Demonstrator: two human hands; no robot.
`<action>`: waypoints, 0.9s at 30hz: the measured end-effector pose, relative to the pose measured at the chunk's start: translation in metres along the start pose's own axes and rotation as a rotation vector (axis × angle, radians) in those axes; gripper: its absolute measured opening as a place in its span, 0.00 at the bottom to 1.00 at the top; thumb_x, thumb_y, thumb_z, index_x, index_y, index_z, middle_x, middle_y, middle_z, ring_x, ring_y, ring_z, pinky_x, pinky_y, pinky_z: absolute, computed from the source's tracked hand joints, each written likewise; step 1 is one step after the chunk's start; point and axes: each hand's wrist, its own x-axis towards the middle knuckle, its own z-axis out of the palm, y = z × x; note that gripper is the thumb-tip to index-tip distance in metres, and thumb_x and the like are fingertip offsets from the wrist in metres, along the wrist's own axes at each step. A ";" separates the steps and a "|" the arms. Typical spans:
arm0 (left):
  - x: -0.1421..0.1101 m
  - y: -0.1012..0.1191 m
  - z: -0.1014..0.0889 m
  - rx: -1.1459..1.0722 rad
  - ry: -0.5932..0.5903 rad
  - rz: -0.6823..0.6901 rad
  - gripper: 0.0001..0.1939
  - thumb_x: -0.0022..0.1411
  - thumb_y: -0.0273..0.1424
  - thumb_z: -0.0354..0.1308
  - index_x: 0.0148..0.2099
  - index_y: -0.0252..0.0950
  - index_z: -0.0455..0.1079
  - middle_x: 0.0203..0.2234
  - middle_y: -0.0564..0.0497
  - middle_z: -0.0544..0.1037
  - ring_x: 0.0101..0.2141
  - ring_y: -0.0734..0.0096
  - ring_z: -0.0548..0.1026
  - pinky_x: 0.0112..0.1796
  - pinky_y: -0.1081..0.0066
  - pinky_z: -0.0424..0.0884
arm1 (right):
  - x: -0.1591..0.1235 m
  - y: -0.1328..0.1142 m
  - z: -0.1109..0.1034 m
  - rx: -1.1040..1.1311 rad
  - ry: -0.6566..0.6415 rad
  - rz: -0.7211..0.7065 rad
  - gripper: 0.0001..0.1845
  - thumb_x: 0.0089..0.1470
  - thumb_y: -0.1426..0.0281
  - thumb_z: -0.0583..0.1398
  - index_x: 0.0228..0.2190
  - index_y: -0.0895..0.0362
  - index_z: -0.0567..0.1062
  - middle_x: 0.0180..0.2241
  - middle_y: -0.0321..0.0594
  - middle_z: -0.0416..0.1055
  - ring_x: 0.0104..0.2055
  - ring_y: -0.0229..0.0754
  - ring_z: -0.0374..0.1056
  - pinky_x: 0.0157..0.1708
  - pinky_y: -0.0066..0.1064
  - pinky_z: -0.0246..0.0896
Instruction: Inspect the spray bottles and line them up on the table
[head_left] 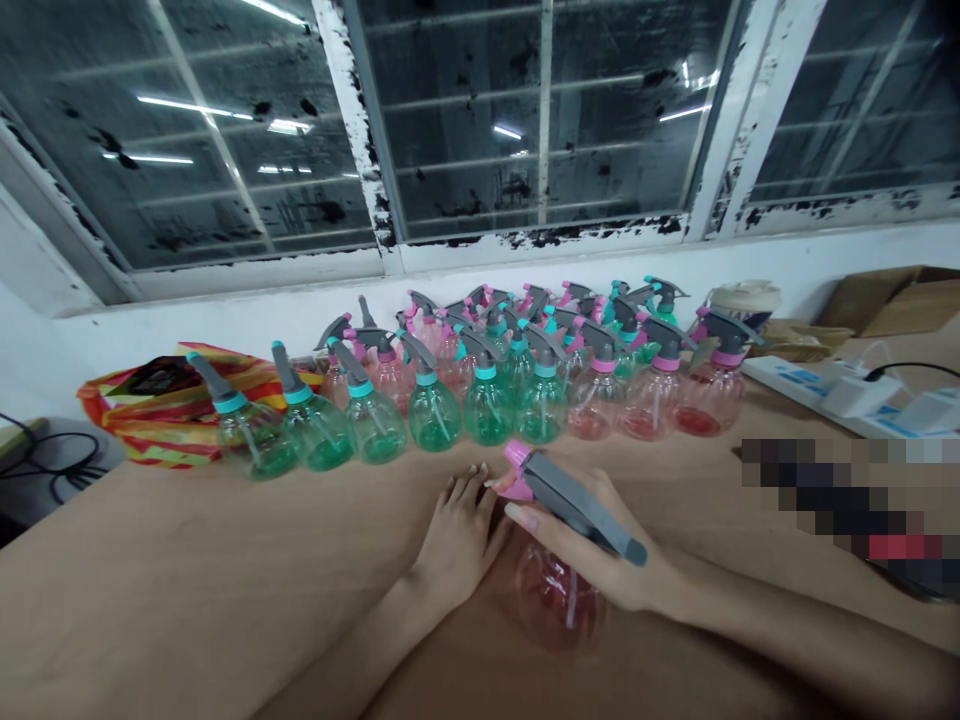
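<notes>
Apparently for steadiness, the R grip (626,585) is closed round the neck of the pink spray bottle (559,605), lower centre of frame, w/ the L grip (457,540) loosely spread beside it on the tabletop (187,580), nothing visibly held.

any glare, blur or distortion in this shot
Head view: white light streaks glare in the window; head view: the bottle in the right hand looks slightly soft; head view: window frames slant, likely lens distortion; head view: blocky mosaic hides an area at right.
</notes>
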 end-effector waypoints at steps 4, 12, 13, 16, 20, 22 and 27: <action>-0.001 -0.001 0.003 0.005 0.018 -0.006 0.14 0.66 0.32 0.47 0.52 0.35 0.63 0.51 0.41 0.69 0.54 0.52 0.64 0.51 0.50 0.61 | 0.002 -0.003 0.000 -0.009 -0.007 0.002 0.06 0.55 0.69 0.56 0.27 0.55 0.68 0.25 0.34 0.66 0.29 0.37 0.64 0.30 0.31 0.60; 0.000 0.001 -0.003 0.016 -0.017 0.002 0.15 0.66 0.33 0.47 0.53 0.38 0.63 0.52 0.44 0.68 0.54 0.54 0.64 0.53 0.51 0.60 | -0.001 0.000 -0.003 0.011 -0.003 0.008 0.05 0.53 0.68 0.58 0.34 0.54 0.71 0.33 0.38 0.71 0.37 0.42 0.68 0.38 0.36 0.64; 0.000 0.002 -0.005 0.015 -0.028 0.006 0.15 0.66 0.33 0.47 0.53 0.37 0.63 0.52 0.43 0.68 0.54 0.54 0.64 0.53 0.51 0.60 | -0.002 0.002 -0.003 0.025 0.009 0.021 0.07 0.54 0.67 0.58 0.36 0.53 0.72 0.34 0.38 0.72 0.39 0.42 0.69 0.40 0.36 0.64; 0.001 0.003 -0.008 0.016 -0.056 0.013 0.16 0.66 0.32 0.48 0.54 0.34 0.63 0.52 0.41 0.68 0.53 0.54 0.64 0.51 0.51 0.61 | -0.002 0.009 -0.004 0.114 0.058 0.081 0.08 0.55 0.66 0.57 0.38 0.49 0.73 0.37 0.37 0.74 0.41 0.42 0.70 0.43 0.36 0.65; 0.002 0.005 -0.010 0.026 -0.059 -0.004 0.17 0.66 0.32 0.49 0.55 0.34 0.62 0.52 0.41 0.68 0.53 0.53 0.64 0.51 0.51 0.61 | 0.000 0.008 -0.003 0.205 0.109 0.133 0.06 0.55 0.65 0.58 0.37 0.47 0.73 0.38 0.34 0.75 0.41 0.41 0.71 0.43 0.34 0.67; 0.002 0.006 -0.012 0.025 -0.065 -0.003 0.16 0.66 0.32 0.49 0.55 0.34 0.62 0.52 0.41 0.68 0.54 0.53 0.64 0.51 0.52 0.61 | -0.001 0.005 -0.003 0.165 0.103 0.122 0.07 0.54 0.66 0.58 0.37 0.48 0.73 0.37 0.35 0.75 0.40 0.42 0.72 0.42 0.35 0.68; 0.001 0.006 -0.014 -0.006 -0.061 0.017 0.15 0.67 0.32 0.46 0.52 0.33 0.64 0.49 0.40 0.70 0.52 0.54 0.65 0.50 0.52 0.62 | -0.004 0.000 -0.003 0.057 0.011 0.035 0.09 0.53 0.69 0.58 0.38 0.52 0.73 0.36 0.38 0.75 0.38 0.42 0.72 0.41 0.36 0.66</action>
